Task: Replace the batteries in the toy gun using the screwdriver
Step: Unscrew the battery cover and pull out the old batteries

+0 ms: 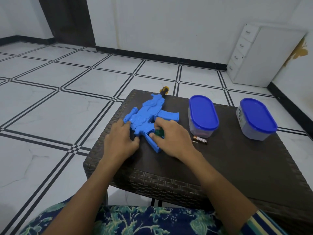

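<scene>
2 hands are on the gun (147, 114). It lies flat on its side at the far left corner of the table (220, 167), with its yellow tip poking out past the far edge. The left hand (121, 141) lies on the left part of its body, fingers fairly straight and pressing down, thumb beside the grip. The right hand (172, 138) is curled round the green handle of the screwdriver (159, 133), right over the gun's grip. Can't see the tip, the hand hides it. 1 battery (200, 139) lies on the table just right of that hand, with a thin metal pin (194, 141) beside it; touching or not, can't tell. 2 tubs with blue lids are also there: the left tub (203, 116) sits just behind the battery, and the right tub (257, 118) stands well apart from it.
</scene>
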`<state>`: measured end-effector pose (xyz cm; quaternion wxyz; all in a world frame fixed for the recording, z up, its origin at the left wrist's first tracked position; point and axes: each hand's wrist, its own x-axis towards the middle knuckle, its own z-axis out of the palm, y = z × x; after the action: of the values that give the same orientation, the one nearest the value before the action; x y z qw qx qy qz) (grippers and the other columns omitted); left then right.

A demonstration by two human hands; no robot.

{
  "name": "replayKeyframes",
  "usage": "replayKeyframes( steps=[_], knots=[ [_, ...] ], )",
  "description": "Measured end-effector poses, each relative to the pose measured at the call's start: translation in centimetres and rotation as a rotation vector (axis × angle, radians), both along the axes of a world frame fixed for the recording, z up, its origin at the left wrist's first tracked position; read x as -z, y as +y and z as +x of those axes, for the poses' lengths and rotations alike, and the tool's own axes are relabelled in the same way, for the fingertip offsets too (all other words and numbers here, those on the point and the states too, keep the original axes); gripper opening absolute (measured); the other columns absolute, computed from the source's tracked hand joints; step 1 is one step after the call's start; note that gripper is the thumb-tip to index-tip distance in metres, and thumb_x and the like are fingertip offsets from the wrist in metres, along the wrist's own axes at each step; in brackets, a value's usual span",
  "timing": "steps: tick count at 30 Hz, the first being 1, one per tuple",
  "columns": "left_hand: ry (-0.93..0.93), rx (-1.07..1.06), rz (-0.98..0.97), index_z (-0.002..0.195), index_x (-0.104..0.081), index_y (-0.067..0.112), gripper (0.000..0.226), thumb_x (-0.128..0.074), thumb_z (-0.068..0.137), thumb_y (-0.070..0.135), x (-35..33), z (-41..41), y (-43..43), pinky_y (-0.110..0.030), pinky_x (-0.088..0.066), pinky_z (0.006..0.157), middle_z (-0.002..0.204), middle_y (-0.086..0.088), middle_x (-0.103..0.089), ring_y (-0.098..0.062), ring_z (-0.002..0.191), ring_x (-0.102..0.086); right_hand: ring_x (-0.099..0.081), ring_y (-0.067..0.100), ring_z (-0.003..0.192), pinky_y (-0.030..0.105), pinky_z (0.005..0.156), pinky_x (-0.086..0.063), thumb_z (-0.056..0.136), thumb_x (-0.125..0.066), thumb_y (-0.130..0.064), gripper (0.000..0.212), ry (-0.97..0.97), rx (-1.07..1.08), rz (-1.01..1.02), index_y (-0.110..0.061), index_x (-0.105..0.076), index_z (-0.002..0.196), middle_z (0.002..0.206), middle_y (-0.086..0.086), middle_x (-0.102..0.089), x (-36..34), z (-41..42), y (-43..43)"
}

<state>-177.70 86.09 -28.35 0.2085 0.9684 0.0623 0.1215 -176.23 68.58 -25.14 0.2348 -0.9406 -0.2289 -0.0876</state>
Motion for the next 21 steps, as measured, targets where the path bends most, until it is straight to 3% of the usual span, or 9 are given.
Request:
replayKeyframes(
  steps=[5, 8, 11, 14, 17, 21],
  knots=[
    [0.101, -0.011, 0.052, 0.115, -0.049, 0.015, 0.043, -0.059, 0.08, 0.039, -0.5, 0.1, -0.1, -0.049, -0.048, 0.085, 0.115, -0.005, -0.046, -0.026, 0.116, -0.043, -0.06, 0.023, 0.093, 0.036, 0.075, -0.05, 0.089, -0.064, -0.04, 0.022, 0.085, 0.049, -0.017, -0.028, -0.06, 0.107, 0.099, -0.001, -0.067, -1.2, -0.1, -1.7],
    [0.134, -0.031, 0.056, 0.118, -0.047, 0.014, 0.046, -0.059, 0.08, 0.037, -1.0, -0.1, -0.4, -0.048, -0.047, 0.086, 0.117, -0.005, -0.046, -0.027, 0.117, -0.043, -0.058, 0.021, 0.078, 0.032, 0.065, -0.046, 0.085, -0.069, -0.047, 0.028, 0.088, 0.15, 0.011, -0.02, -0.071, 0.09, 0.079, 0.0, -0.064, -2.4, -0.4, -4.1],
    [0.144, -0.059, 0.047, 0.104, -0.049, 0.014, 0.036, -0.062, 0.077, 0.034, -1.6, -0.6, -0.8, -0.041, -0.045, 0.074, 0.112, -0.005, -0.049, -0.027, 0.109, -0.049, -0.061, 0.017, 0.075, 0.032, 0.064, -0.051, 0.076, -0.079, -0.044, 0.025, 0.104, 0.275, 0.101, -0.02, -0.073, 0.082, 0.073, -0.003, -0.068, -3.1, -0.7, -7.1],
    [0.15, -0.102, 0.058, 0.091, -0.047, 0.015, 0.029, -0.063, 0.074, 0.031, -2.2, -1.3, -1.5, -0.036, -0.04, 0.067, 0.105, -0.006, -0.053, -0.028, 0.099, -0.054, -0.052, 0.008, 0.062, 0.024, 0.053, -0.036, 0.073, -0.083, -0.034, 0.022, 0.151, 0.349, 0.101, -0.022, -0.065, 0.068, 0.058, -0.012, -0.056, -3.2, -1.1, -9.2],
    [0.167, -0.159, 0.144, 0.106, -0.049, 0.015, 0.035, -0.06, 0.076, 0.031, -2.9, -2.2, -3.1, -0.042, -0.041, 0.079, 0.117, -0.005, -0.051, -0.028, 0.11, -0.05, -0.053, 0.005, 0.06, 0.022, 0.053, -0.036, 0.073, -0.083, -0.031, 0.025, 0.169, 0.367, 0.104, -0.024, -0.061, 0.063, 0.057, -0.013, -0.055, -2.4, -1.6, -9.5],
    [-0.023, 0.017, 0.181, 0.126, -0.045, 0.02, 0.045, -0.053, 0.083, 0.027, -3.6, -2.8, -6.0, -0.052, -0.034, 0.098, 0.136, 0.001, -0.042, -0.022, 0.126, -0.04, -0.055, 0.015, 0.073, 0.025, 0.061, -0.036, 0.08, -0.076, -0.032, 0.015, 0.107, 0.404, 0.03, -0.02, -0.069, 0.085, 0.069, -0.009, -0.055, -1.1, -2.0, -9.2]
  ],
)
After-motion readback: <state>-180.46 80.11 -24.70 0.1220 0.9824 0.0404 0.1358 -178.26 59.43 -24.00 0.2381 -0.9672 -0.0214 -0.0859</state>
